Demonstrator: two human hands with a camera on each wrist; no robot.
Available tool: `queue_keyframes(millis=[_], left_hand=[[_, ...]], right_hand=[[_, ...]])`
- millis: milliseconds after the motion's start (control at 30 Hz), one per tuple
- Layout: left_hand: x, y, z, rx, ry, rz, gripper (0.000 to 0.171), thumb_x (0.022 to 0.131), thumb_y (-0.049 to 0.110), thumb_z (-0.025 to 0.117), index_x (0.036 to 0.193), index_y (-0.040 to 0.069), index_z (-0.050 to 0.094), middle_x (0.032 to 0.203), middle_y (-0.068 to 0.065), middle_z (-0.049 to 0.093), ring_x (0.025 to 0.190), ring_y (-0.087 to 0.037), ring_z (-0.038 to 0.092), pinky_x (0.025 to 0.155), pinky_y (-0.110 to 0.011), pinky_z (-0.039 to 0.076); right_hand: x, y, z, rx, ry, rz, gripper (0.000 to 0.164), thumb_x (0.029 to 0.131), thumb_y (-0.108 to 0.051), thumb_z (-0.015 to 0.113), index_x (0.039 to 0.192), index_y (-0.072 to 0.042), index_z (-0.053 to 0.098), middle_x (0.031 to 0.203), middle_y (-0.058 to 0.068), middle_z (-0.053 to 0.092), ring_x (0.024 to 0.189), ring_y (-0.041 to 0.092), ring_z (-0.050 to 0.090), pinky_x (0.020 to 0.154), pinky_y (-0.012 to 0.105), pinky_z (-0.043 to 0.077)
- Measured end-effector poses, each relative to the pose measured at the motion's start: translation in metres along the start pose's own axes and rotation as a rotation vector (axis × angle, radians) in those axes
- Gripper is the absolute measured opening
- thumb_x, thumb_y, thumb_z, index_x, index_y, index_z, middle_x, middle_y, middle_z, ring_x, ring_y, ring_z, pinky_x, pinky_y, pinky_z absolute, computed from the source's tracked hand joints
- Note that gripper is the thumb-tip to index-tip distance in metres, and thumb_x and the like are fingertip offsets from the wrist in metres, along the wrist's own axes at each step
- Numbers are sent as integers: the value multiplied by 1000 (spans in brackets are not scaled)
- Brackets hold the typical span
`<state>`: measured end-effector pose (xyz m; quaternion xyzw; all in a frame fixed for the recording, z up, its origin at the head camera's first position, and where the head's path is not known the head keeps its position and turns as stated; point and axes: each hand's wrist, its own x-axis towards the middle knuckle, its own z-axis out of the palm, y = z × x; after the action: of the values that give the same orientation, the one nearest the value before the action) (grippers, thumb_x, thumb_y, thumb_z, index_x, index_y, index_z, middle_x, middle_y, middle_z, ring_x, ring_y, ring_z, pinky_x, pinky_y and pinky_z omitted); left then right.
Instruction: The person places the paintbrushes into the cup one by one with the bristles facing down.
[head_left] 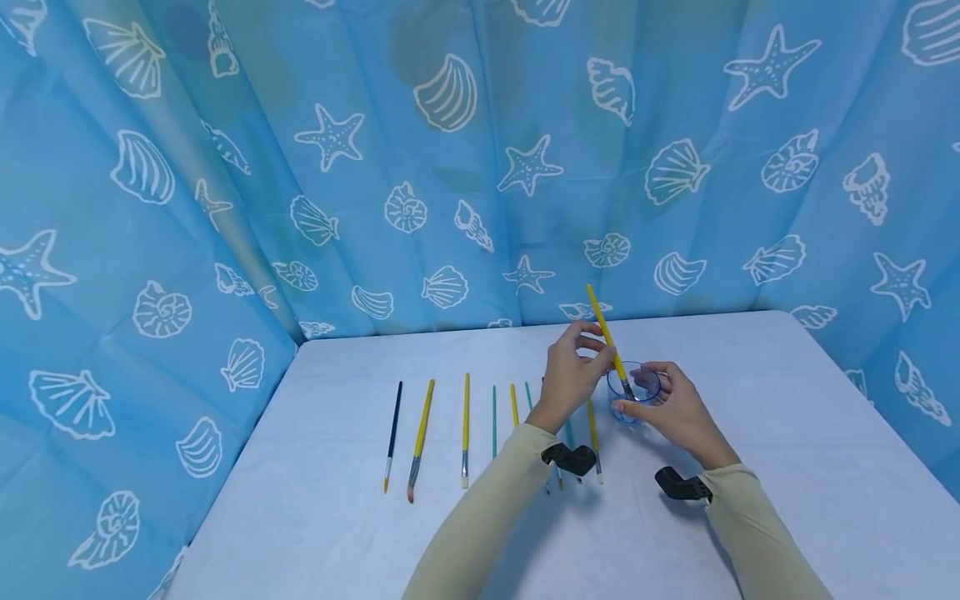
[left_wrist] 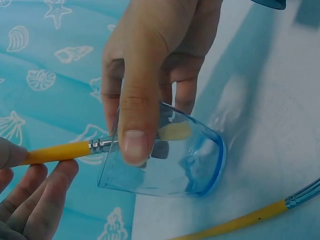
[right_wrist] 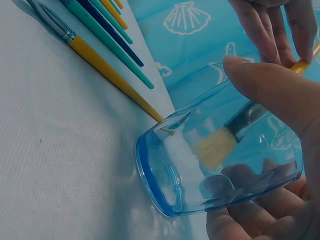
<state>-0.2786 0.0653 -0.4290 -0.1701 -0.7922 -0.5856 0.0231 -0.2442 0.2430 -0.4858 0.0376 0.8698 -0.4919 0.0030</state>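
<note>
My left hand (head_left: 573,375) pinches the yellow handle of a paintbrush (head_left: 602,325) between thumb and fingers. The brush leans, bristles down, into a clear blue glass (head_left: 619,410). Its pale bristles (right_wrist: 216,148) show through the glass wall in the right wrist view, above the glass's thick base. Around the glass, my right hand (head_left: 682,414) grips with the thumb on the near side and fingers on the far side. In the left wrist view the right thumb (left_wrist: 139,120) lies across the glass near its rim.
Left of the glass, several paintbrushes lie side by side on the white table (head_left: 315,517): a dark one (head_left: 393,429), yellow ones (head_left: 423,425) and green ones (head_left: 494,417). My left forearm (head_left: 487,517) covers part of the row. A blue shell-patterned curtain (head_left: 465,167) hangs behind.
</note>
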Motion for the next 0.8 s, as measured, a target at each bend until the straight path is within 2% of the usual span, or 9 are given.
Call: queue_keyframes(millis=[200, 467, 800], left_hand=[[-1, 1, 1, 17, -11, -6, 26, 101, 23, 68, 125, 19, 60, 109, -2, 73, 83, -1, 73, 78, -18, 59], [-4, -1, 1, 72, -13, 24, 23, 101, 23, 68, 122, 16, 63, 109, -3, 76, 91, -1, 71, 81, -17, 58], [-4, -4, 0, 130, -11, 23, 21, 100, 26, 69, 119, 17, 66, 107, 1, 75, 91, 0, 66, 82, -16, 56]], right_hand=[[-1, -1, -1, -3, -4, -5, 100, 84, -47, 84, 153, 0, 29, 159, 26, 44, 148, 49, 40, 117, 63, 39], [-2, -3, 0, -11, -7, 4, 101, 84, -48, 84, 153, 0, 29, 159, 26, 43, 149, 49, 39, 117, 63, 39], [-1, 0, -1, -16, -5, -13, 102, 84, -51, 83, 154, -1, 29, 159, 26, 44, 148, 49, 40, 117, 64, 39]])
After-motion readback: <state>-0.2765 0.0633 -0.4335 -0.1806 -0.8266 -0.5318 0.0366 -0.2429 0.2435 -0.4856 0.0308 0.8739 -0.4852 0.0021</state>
